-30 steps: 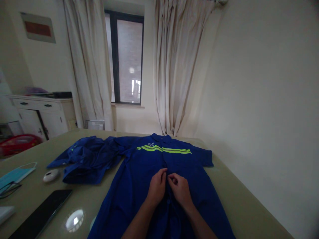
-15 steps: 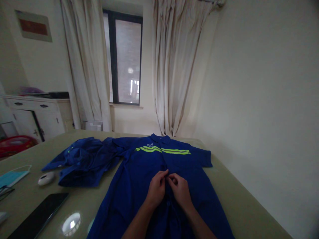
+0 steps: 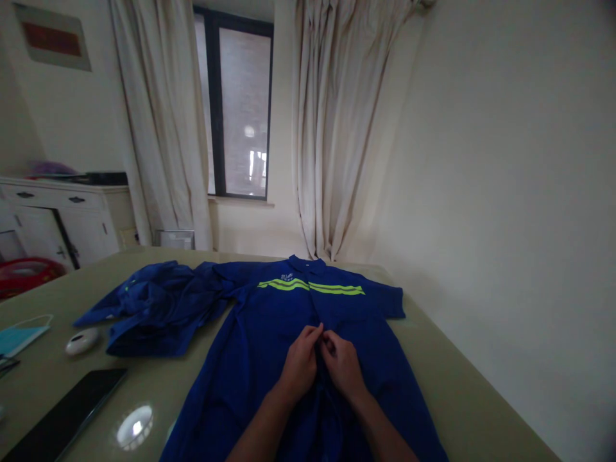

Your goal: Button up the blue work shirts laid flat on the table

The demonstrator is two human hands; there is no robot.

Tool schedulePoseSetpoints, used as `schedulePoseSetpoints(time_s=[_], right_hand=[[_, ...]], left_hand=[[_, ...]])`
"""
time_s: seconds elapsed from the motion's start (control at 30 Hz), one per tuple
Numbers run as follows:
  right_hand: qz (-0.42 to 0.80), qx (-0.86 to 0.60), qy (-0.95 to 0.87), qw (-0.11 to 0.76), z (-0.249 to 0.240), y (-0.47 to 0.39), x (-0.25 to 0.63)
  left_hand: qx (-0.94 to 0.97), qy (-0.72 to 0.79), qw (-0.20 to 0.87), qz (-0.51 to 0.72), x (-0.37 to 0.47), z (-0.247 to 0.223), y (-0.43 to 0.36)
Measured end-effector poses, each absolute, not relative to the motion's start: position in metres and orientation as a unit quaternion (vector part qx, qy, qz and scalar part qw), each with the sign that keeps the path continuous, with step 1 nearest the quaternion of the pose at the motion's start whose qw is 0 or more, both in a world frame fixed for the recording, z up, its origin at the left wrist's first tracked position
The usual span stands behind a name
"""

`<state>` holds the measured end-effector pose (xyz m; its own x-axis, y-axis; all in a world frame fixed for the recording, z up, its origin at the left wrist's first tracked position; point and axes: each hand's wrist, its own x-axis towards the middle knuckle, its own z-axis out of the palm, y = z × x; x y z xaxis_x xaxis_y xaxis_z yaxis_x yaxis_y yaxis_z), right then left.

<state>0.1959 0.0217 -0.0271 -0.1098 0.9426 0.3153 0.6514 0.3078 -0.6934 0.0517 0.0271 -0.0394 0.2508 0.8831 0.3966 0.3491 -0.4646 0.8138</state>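
A blue short-sleeved work shirt point(image 3: 269, 346) with yellow-green stripes across the chest lies spread on the table, collar at the far end. My left hand point(image 3: 303, 359) and my right hand point(image 3: 341, 360) meet over its front opening, below the stripes. Both are closed in a pinch on the shirt's front edges, fingertips nearly touching. Whatever small part sits between the fingertips is hidden. Left of the shirt lies a crumpled blue garment point(image 3: 158, 308), touching its sleeve.
On the table point(image 3: 462, 385), to the left, are a black phone point(image 3: 67, 414), a white rounded object point(image 3: 81, 341) and a light-blue face mask point(image 3: 22, 339). A wall point(image 3: 529, 224) runs along the right side. Behind stand curtains point(image 3: 332, 128) and a white cabinet point(image 3: 91, 221).
The view has shifted slightly, so everything sits a little further left and higher. Both hands stay pinched at the shirt's front, with only small finger movement.
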Motion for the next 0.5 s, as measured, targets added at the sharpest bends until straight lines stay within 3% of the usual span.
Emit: schedulePoseSetpoints(time_s=[0.5], right_hand=[[0.197,-0.587,-0.648,0.443,-0.029,0.025,0.198]], left_hand=[[0.726,0.403,0.284,0.48,0.052,-0.056,0.035]])
